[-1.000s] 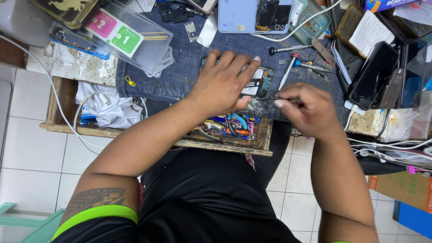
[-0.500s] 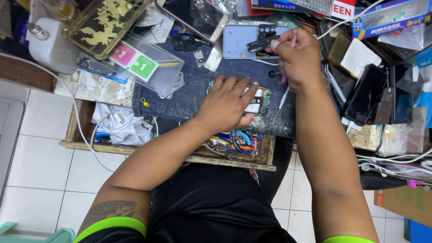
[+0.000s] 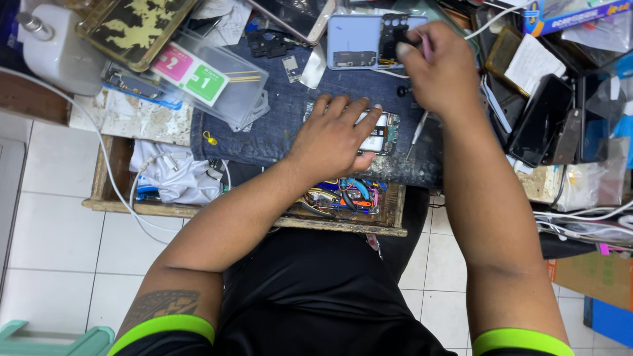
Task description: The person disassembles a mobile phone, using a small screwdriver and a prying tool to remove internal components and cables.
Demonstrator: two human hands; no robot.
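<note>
Opened phone [image 3: 381, 132] lies flat on denim mat [image 3: 277, 125].

The person wears a black short-sleeved shirt, its cloth creased in soft folds across the chest and belly. Each sleeve ends in a bright lime-green band: one shows well back from the left hand [image 3: 333, 135] at the upper arm, the other well back from the right hand [image 3: 443, 72] at the lower edge of the view. Just ahead of the left sleeve band, a dark tattoo of angular patterned shapes marks the upper arm. Both forearms and hands are bare, without rings, watch or gloves.
</note>
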